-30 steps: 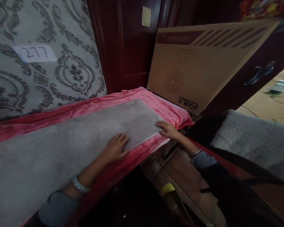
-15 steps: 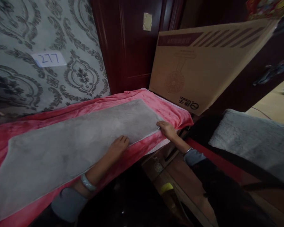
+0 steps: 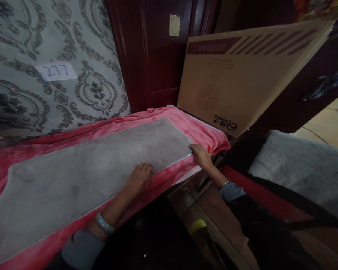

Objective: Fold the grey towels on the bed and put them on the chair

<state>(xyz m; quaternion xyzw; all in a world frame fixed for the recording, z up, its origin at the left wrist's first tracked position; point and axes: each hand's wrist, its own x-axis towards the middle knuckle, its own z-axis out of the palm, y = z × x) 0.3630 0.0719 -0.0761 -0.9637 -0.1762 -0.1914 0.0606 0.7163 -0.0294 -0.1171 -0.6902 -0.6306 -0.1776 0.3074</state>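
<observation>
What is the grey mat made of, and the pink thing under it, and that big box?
The grey mat looks like soft plush fabric: matte, with a mottled nap. The pink blanket looks like fleece, shiny and wrinkled. The box seems to be cardboard: flat, tan, with printed stripes.

left hand [image 3: 139,176] flat, palm down, right hand [image 3: 202,155] palm down, fingers curled, both arms outstretched

A home — patterned wallpaper [image 3: 73,45], dark wooden door [image 3: 157,56], pink blanket [image 3: 197,129].
</observation>
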